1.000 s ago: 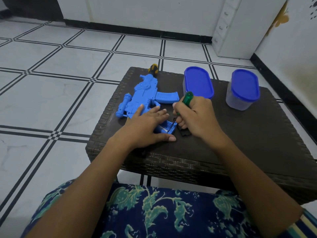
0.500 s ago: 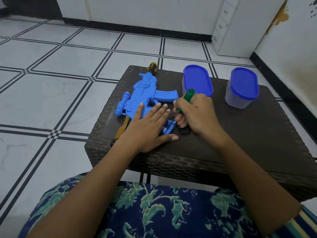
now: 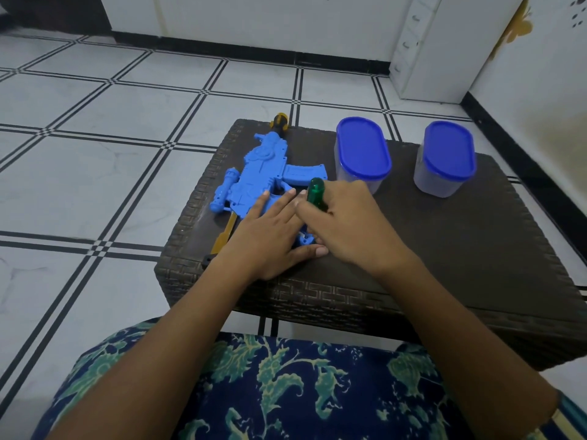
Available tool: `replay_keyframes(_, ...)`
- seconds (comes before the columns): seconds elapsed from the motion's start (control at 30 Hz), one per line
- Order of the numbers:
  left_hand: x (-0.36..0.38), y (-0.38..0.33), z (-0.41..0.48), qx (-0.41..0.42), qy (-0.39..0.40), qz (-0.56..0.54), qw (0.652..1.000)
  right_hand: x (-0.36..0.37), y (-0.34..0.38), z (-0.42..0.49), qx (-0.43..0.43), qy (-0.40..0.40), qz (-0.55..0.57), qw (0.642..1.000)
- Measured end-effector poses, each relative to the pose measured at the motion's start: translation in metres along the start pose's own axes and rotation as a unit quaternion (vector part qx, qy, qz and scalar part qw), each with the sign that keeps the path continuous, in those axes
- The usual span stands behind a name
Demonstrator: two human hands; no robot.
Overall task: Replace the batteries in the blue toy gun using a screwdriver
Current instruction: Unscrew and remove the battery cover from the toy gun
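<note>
The blue toy gun (image 3: 260, 173) lies flat on the dark woven table (image 3: 460, 249), its yellow-black muzzle at the far edge and a yellow stock piece toward me. My left hand (image 3: 270, 236) lies flat on the gun's rear part, fingers spread, pressing it down. My right hand (image 3: 346, 223) grips a screwdriver with a green handle (image 3: 315, 193); its shaft points down at the small bit of blue plastic showing between my hands. The tip and any screw are hidden by my fingers.
Two clear containers with blue lids (image 3: 362, 154) (image 3: 446, 158) stand at the back of the table, right of the gun. A white cabinet (image 3: 422, 49) stands on the tiled floor beyond. My lap in patterned blue cloth (image 3: 286, 392) is below the table's front edge.
My right hand has shifted left over the gun, covering the black piece seen earlier, and the green handle now stands more upright. My left hand stays pressed on the gun.
</note>
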State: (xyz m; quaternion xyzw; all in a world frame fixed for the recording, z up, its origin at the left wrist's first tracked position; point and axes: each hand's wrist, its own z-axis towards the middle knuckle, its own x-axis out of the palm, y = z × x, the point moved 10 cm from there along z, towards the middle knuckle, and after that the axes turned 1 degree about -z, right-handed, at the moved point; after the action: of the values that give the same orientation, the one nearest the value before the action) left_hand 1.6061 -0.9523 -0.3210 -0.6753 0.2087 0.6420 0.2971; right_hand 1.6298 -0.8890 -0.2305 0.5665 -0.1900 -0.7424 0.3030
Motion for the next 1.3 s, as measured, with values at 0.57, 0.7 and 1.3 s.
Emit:
replay_keyframes(0.57,0.003,0.004,0.002,-0.015,0.01,0.016,1.0,-0.008,-0.03,0.007,0.095,-0.005,0.102,0.99)
replay_keyframes(0.7,0.001,0.004,0.001,-0.015,0.005,0.017,1.0,-0.003,-0.032,0.008,0.109,0.019,0.103,0.989)
replay_keyframes(1.3,0.0,0.004,0.001,-0.02,-0.005,-0.005,1.0,0.004,-0.034,0.006,0.127,0.032,0.121,0.984)
